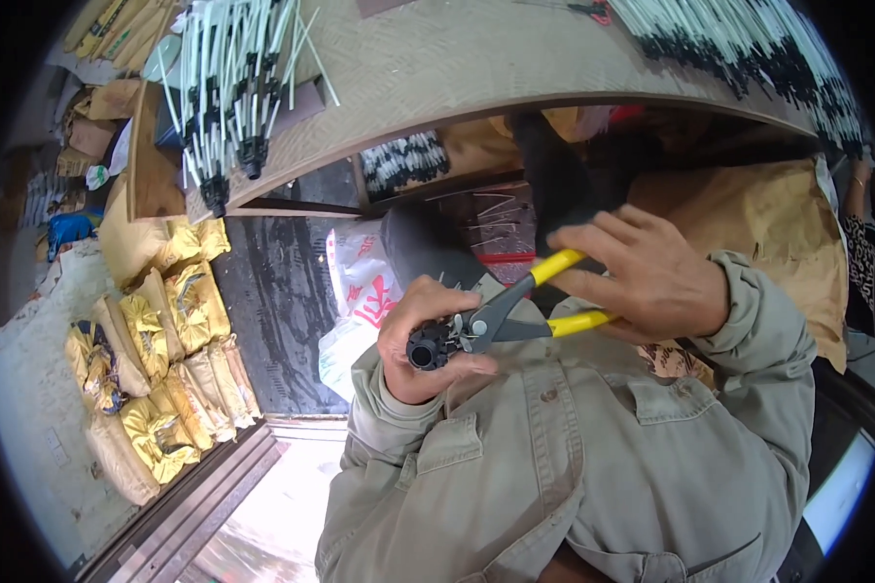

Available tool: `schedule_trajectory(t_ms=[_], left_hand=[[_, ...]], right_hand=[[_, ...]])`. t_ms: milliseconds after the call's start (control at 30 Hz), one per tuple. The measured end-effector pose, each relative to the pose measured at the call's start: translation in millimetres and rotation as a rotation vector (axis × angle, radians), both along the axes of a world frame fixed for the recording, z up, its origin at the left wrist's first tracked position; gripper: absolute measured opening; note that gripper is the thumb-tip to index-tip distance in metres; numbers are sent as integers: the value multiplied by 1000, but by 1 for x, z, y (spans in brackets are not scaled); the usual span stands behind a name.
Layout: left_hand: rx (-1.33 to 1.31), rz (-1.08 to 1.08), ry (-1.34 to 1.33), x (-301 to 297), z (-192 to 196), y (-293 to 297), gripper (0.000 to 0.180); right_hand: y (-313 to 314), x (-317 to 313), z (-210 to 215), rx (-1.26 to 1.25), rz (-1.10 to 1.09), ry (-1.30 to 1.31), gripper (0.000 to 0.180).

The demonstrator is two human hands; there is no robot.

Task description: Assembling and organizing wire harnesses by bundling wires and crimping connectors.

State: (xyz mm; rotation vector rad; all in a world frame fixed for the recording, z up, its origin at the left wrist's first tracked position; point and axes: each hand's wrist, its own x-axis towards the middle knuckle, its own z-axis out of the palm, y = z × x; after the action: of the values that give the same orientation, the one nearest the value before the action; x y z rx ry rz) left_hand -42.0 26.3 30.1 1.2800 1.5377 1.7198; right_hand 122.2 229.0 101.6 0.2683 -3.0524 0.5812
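Note:
In front of my chest, my left hand (420,335) is closed round a black round part (425,350) with a notched rim and a hollow middle. Thin metal pieces stick out beside its fingers. My right hand (651,272) grips a pair of pliers (515,313) by its yellow handles, which are spread apart. The grey jaws point left and meet the metal pieces at the black part. Whether the jaw tips are closed on one of them I cannot tell.
A table (428,58) curves across the top, bearing white rods with black ends (226,107) at left and more rods (739,49) at right. Brown and yellow packages (165,360) lie at left. A white plastic bag (355,291) and a brown paper sheet (758,228) flank my legs.

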Motion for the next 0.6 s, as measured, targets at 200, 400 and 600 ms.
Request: schedule_trajectory(t_ms=[200, 400, 600], left_hand=[[-2, 55, -14, 4, 3, 4, 54], [15, 139, -69, 0, 3, 0, 48], [-5, 123, -46, -2, 3, 0, 46]], right_hand=[[8, -13, 15, 135, 63, 123, 44], [-3, -22, -19, 88, 27, 84, 33], [-1, -27, -40, 5, 55, 194, 24]])
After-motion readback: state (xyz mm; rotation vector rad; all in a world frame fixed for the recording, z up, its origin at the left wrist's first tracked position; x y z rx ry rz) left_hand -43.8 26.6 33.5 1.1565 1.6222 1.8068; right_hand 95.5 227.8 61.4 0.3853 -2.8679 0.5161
